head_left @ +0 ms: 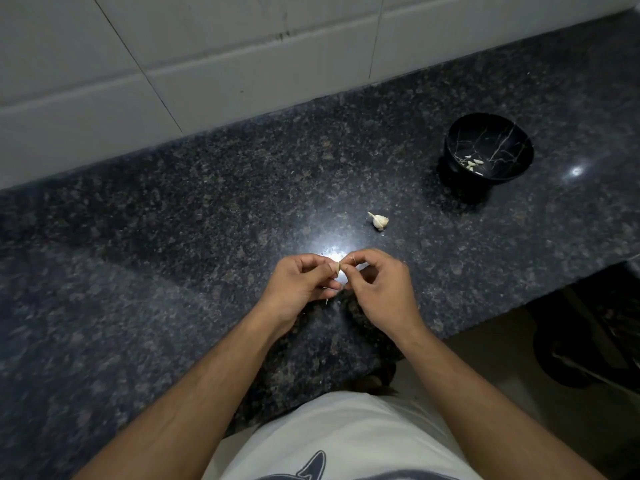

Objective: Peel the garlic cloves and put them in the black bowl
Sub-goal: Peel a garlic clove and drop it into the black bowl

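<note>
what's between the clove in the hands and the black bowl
Nothing visible blocks the way. Both hands, left and right, pinch the clove above the counter. The bowl sits far right, open on top. The garlic piece lies low on the counter near that line, easily passed over.

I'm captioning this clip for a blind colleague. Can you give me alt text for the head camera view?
Both hands, left hand and right hand, pinch a small garlic clove between their fingertips above a dark granite counter. A partial garlic bulb lies beyond them; the black bowl at far right holds a few peeled cloves.
</note>
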